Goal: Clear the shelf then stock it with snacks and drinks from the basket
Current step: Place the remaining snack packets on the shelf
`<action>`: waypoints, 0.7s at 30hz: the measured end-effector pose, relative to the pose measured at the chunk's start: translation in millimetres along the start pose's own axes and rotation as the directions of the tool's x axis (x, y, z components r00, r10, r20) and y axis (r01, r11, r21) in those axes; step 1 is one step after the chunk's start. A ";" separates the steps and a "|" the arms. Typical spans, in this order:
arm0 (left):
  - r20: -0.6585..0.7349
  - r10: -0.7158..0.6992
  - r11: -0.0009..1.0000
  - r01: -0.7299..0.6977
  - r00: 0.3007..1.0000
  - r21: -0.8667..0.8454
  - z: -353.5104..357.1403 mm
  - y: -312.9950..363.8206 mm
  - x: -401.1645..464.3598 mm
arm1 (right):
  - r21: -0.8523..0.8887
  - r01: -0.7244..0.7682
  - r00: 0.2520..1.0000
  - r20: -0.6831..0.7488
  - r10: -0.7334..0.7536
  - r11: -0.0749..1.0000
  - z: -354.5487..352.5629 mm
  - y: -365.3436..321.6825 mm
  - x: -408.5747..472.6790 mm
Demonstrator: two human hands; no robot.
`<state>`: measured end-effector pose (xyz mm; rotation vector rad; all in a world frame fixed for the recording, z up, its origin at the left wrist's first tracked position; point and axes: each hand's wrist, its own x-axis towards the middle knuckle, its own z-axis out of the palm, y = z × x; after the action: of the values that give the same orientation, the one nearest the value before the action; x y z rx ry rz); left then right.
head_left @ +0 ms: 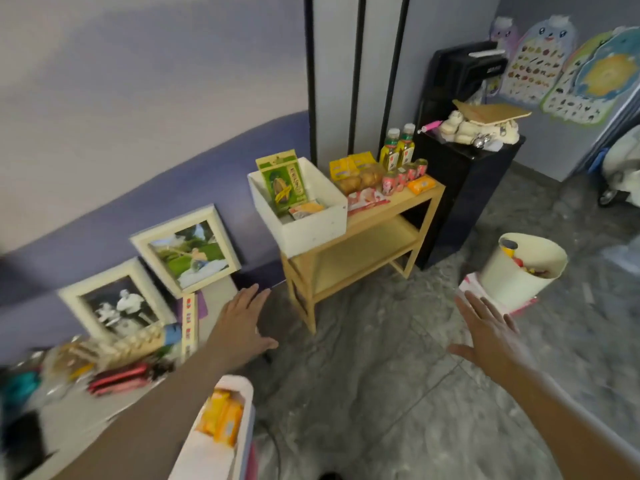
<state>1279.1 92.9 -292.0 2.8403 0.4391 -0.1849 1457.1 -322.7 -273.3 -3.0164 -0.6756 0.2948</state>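
Now both hands, left hand (244, 320) and right hand (486, 329), fingers spread and empty, before the stocked shelf (367, 237).

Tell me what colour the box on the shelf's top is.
White: the box shows best in the head view, the only one.

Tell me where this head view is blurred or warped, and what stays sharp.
Head view: motion blur smears the clutter at lower left and softens the right hand; the left hand is a little crisper. The shelf and white box in the centre read sharpest. Wide-angle distortion bends the wall's purple band and tilts the black strips.
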 end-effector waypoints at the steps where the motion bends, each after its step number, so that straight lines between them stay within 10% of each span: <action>1: 0.009 -0.012 1.000 0.012 1.000 -0.010 7.6 -7.0 -23.8 | -0.001 0.016 1.000 0.006 -0.016 1.000 9.5 -9.9 -16.4; 21: 0.150 -0.126 0.992 0.122 0.981 0.036 117.6 -155.1 -205.1 | 0.173 0.285 0.932 0.179 -0.315 0.943 168.5 -289.0 -147.0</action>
<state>1026.6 146.2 -407.6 2.7993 0.5844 -0.4313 1173.1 -124.9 -390.6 -2.7143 -1.0676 0.6152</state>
